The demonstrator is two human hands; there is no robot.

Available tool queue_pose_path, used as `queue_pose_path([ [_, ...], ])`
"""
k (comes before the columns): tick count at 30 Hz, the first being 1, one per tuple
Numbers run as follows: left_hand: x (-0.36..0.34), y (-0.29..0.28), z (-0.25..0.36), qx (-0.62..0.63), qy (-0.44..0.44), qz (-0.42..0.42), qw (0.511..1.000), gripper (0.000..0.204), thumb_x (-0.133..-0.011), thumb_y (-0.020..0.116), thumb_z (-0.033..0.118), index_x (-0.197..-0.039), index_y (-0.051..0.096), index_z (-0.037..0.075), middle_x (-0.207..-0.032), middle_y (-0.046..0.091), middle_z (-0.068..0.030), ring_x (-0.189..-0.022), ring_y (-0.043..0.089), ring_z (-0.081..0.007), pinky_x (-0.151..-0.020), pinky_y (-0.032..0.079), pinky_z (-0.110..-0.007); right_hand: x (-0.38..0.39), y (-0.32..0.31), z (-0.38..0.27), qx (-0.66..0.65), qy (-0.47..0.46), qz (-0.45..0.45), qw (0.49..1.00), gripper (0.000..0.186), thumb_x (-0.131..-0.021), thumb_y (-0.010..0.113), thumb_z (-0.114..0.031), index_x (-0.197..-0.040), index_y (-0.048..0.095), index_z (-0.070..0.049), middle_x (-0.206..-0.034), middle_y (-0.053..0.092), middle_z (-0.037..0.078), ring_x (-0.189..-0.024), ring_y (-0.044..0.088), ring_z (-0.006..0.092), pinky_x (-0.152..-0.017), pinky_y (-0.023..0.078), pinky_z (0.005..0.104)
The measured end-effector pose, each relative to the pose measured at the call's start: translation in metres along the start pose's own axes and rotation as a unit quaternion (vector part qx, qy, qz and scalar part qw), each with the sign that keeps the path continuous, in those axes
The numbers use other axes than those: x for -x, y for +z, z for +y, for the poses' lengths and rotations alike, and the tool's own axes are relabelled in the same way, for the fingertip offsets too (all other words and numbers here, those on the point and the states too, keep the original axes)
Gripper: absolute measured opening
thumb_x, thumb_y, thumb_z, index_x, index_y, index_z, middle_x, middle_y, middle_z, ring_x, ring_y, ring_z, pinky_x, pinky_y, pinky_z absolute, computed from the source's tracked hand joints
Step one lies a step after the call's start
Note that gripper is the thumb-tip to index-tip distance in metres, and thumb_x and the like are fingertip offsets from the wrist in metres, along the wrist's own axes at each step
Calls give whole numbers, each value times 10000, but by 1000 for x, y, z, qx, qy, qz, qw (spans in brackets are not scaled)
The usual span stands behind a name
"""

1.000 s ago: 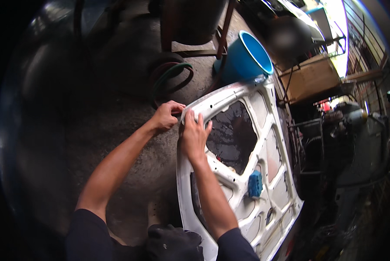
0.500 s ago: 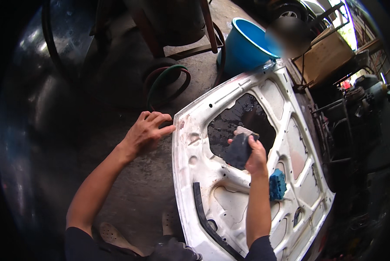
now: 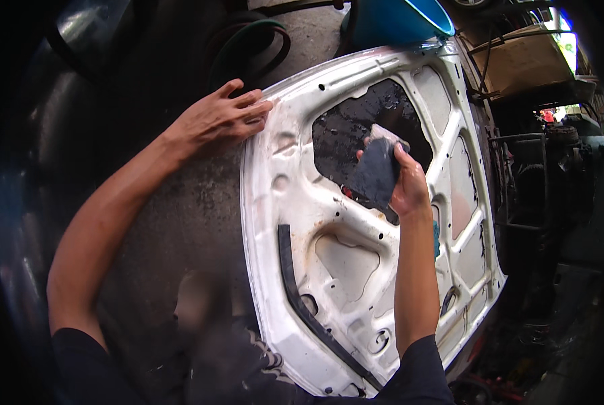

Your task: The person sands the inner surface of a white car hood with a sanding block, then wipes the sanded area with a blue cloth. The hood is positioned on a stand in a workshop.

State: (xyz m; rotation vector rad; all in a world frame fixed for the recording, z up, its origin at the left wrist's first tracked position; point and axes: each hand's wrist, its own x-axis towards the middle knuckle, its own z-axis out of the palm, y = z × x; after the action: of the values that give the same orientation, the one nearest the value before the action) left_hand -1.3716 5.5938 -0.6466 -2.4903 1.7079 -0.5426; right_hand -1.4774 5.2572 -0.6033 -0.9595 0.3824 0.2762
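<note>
A white car body panel [image 3: 329, 196] lies before me with its ribbed inner side up. My right hand [image 3: 410, 181] is closed round a dark grey sheet of sandpaper [image 3: 376, 169], with a pale block [image 3: 388, 135] at its top end. It hangs above a dark, wet-looking recess [image 3: 335, 138] in the panel. At the panel's upper left corner, my left hand [image 3: 224, 115] has its fingers apart, and the fingertips touch the edge. My right forearm mostly hides a blue sponge [image 3: 437, 239] on the panel.
A black rubber strip [image 3: 290, 263] lies along the panel's near left side. Beyond the far edge stand a blue tub [image 3: 396, 20] and a coiled hose [image 3: 248, 57]. At the far right are a brown board-like piece [image 3: 524, 64] and dark metal frames.
The view has tilted, so the panel and tub sit higher. My left hand has come onto the panel's corner edge. The right hand still holds the sandpaper, and its forearm now covers most of the sponge.
</note>
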Motion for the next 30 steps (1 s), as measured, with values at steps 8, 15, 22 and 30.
queue_pose_path([
  [8, -7, 12, -22, 13, 97, 17, 995, 251, -746, 654, 108, -976, 555, 124, -1261, 480, -68, -1236, 426, -208, -1102, 262, -425, -12, 17, 3, 84, -15, 54, 995, 361, -983, 419, -255, -1155, 502, 51, -1053, 632, 172, -939, 649, 299, -849, 535, 429],
  [15, -8, 8, -8, 51, 60, 60, 995, 169, -793, 606, 75, -959, 579, 81, -1198, 531, -81, -1194, 477, -195, -1093, 298, -423, 75, -42, 23, -10, -71, 186, 980, 403, -975, 445, -264, -1240, 455, 39, -1122, 605, 185, -978, 628, 327, -892, 511, 436],
  [22, -16, 7, -16, 138, 72, 79, 985, 116, -760, 618, 54, -868, 579, 38, -1126, 604, -118, -1078, 574, -226, -1028, 379, -411, 128, -81, 14, -1, -102, 351, 931, 295, -939, 544, -249, -1114, 542, -12, -981, 639, 125, -871, 658, 258, -788, 557, 398],
  [30, -14, 19, -21, 144, 85, 117, 979, 143, -768, 613, 22, -907, 597, 51, -1097, 618, -82, -1050, 585, -202, -980, 419, -352, 140, -68, 31, 219, -149, 320, 910, 263, -778, 729, -43, -1009, 604, -20, -918, 658, 35, -778, 617, 116, -744, 510, 254],
])
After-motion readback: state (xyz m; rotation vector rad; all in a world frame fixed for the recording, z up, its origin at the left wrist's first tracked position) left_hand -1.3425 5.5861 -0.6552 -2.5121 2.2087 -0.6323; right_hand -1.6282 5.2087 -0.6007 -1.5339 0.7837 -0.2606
